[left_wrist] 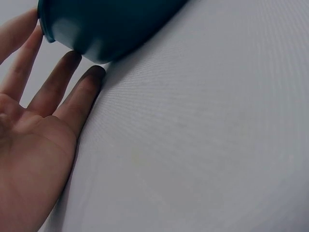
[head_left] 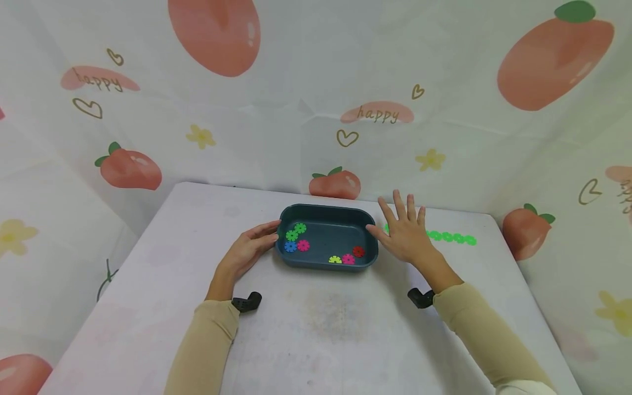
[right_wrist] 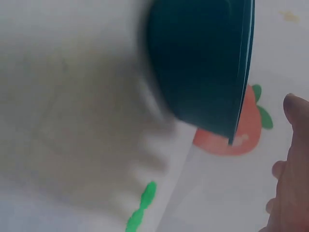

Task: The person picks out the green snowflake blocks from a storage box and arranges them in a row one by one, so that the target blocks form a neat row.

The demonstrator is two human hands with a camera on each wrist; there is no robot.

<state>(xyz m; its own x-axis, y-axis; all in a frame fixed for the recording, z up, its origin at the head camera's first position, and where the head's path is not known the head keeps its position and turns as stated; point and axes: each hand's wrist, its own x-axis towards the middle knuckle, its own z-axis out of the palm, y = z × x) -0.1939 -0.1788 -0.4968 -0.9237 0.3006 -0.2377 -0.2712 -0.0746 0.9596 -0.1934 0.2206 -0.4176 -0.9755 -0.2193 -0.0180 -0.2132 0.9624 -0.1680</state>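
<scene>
A dark teal plastic tub [head_left: 326,235] stands near the back of the table. Inside lie several notched snowflake-shaped discs: green ones [head_left: 292,235], a blue one [head_left: 290,247], pink ones [head_left: 303,245], a yellow one [head_left: 335,259] and a red one [head_left: 358,251]. At the tub's left end, my left hand [head_left: 242,252] touches the wall and rim with extended fingers; the left wrist view shows fingertips [left_wrist: 72,54] against it. My right hand [head_left: 406,238] is spread wide by the right end, thumb close to the rim. In the right wrist view, this hand [right_wrist: 295,169] appears apart from the tub.
Right of the tub, a row of green discs [head_left: 447,237] lies on the white tabletop [head_left: 326,351], partly hidden behind my right hand. A white curtain [head_left: 296,109] printed with peaches hangs behind the table. Dark cameras [head_left: 421,298] are strapped to both wrists.
</scene>
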